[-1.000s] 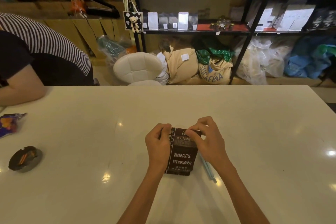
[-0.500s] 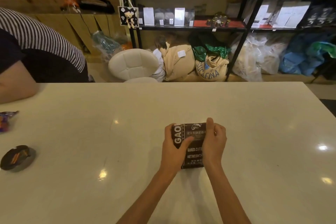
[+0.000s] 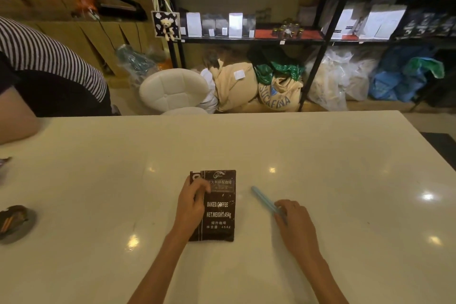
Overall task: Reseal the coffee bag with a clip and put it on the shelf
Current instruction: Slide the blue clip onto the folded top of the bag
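Dark foil coffee bag (image 3: 218, 207) lies flat near the table's (image 3: 320, 155) front edge, the left hand (image 3: 193, 201) curled over its left side, while the right hand (image 3: 294, 221), fingers loosely bent, touches the near end of the pale blue clip (image 3: 262, 198) just right of it. If the left hand loosens, the folded top may spring open before the clip goes on. Whether the clip is actually pinched is hidden under the fingers, and the shelf (image 3: 246, 39) stands well beyond the table's far edge.

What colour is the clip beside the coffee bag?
Light blue; the clip shows in the head view.
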Demonstrator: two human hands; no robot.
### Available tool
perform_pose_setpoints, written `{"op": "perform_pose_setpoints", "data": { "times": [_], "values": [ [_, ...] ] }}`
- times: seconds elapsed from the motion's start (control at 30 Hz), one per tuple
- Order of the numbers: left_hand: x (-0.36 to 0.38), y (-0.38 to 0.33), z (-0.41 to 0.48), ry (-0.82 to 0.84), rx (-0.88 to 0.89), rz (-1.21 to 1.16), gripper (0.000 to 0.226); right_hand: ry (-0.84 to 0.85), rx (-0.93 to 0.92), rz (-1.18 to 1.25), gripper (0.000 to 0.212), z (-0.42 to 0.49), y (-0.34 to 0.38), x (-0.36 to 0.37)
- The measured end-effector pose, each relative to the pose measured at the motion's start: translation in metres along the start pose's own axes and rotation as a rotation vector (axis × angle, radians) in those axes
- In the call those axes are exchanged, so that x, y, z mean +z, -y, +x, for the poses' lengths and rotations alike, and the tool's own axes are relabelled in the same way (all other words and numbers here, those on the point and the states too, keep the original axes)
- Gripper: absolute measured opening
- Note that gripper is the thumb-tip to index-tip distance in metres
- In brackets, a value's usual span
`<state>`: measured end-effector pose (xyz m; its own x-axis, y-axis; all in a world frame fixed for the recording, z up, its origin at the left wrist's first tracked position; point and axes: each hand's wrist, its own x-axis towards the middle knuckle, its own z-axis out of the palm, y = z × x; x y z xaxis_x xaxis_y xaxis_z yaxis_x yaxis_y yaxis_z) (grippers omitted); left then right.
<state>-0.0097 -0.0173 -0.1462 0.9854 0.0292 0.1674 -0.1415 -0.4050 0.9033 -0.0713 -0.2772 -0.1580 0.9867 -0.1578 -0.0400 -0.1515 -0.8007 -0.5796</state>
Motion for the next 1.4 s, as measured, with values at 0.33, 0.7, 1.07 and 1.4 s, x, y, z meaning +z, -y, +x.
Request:
{"op": "perform_pose_setpoints", "data": {
  "times": [0.33,0.7,1.07,1.4],
  "values": [
    [0.002,-0.023,0.003,0.289,-0.029,-0.096,0.016,0.180,-0.085,0.549,0.032,0.015,0.050,-0.032],
    [0.013,-0.028,0.001,0.238,-0.022,-0.053,0.018,0.027,0.098,1.048,0.027,0.028,0.081,-0.045],
    [0.006,-0.048,-0.003,0.334,-0.025,-0.232,0.036,-0.272,-0.610,0.165,0.017,0.034,0.095,-0.043],
    [0.005,-0.044,-0.006,0.284,-0.183,-0.315,0.036,-0.251,-0.704,0.045,0.021,0.030,0.092,-0.033]
  ]
}}
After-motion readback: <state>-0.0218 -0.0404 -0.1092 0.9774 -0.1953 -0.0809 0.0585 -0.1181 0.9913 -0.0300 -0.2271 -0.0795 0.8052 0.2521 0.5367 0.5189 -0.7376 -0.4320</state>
